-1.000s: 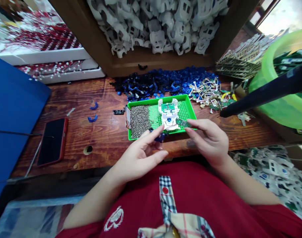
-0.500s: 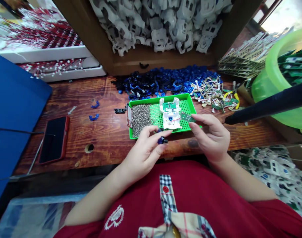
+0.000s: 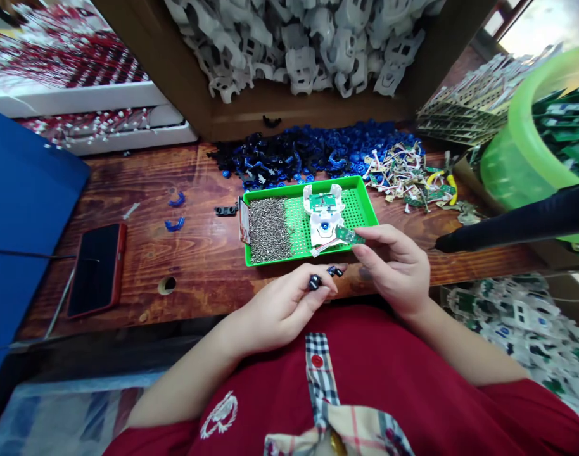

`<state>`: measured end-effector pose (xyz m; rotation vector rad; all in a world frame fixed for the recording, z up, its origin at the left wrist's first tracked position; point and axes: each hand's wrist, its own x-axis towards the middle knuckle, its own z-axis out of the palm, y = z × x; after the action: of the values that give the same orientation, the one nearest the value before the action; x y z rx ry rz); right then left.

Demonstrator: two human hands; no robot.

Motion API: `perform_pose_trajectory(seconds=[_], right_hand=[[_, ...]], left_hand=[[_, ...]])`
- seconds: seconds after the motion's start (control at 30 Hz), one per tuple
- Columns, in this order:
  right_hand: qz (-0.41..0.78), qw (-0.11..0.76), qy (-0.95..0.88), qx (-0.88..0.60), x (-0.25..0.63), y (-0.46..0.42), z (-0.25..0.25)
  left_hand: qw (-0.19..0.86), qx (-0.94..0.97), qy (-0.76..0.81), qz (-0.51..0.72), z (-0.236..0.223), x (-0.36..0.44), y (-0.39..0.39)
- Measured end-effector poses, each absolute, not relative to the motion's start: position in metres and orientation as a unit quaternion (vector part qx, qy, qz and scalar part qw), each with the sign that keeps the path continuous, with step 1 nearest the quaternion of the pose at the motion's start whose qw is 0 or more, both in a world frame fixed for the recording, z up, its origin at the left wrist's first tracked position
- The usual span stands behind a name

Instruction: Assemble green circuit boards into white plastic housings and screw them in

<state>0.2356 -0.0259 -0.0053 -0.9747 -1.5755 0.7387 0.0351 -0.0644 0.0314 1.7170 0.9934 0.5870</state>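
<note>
Two hands [image 3: 289, 307] [image 3: 398, 269], one pinched circuit board [image 3: 348, 235], one tray [image 3: 356, 209]

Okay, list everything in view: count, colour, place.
Circuit board: one, green, right hand
Small parts: at least two, dark, left hand
Tray: one, green, on table
Casing: apparently one, white, in tray
Metal pieces: many, silver, in tray
Parts heap: many, blue and black, behind tray
Wired pieces: many, mixed, heap's right
Curved pieces: two, blue, table's left
Phone: one, black, table's left
Shells: many, white, brown box
Wire trays: two, white, left
Tub: one, green, right
Assemblies: many, white and green, lower right
Table: one, brown, centre
Left hand: one, bare, centre
Right hand: one, bare, centre
</note>
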Motion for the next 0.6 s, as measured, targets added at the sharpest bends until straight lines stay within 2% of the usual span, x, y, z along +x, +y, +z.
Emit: perform_pose_trajectory(seconds=[0.2, 0.37, 0.47, 0.6], right_hand=[[0.341, 0.537, -0.664, -0.393, 0.233, -0.03, -0.005], [0.258, 0.542, -0.702, -0.384, 0.232, -0.029, -0.003], [0.185, 0.544, -0.717, -0.394, 0.232, -0.027, -0.002], [0.22, 0.502, -0.747, -0.378, 0.233, -0.028, 0.001]], left_hand=[[0.658, 0.55, 0.414, 0.306, 0.022, 0.04, -0.07], [0.628, 0.529, 0.465, 0.331, 0.018, 0.044, -0.066], [0.678, 0.468, 0.456, 0.337, 0.017, 0.046, -0.064], [0.689, 0.44, 0.455, 0.354, 0.018, 0.047, -0.063]])
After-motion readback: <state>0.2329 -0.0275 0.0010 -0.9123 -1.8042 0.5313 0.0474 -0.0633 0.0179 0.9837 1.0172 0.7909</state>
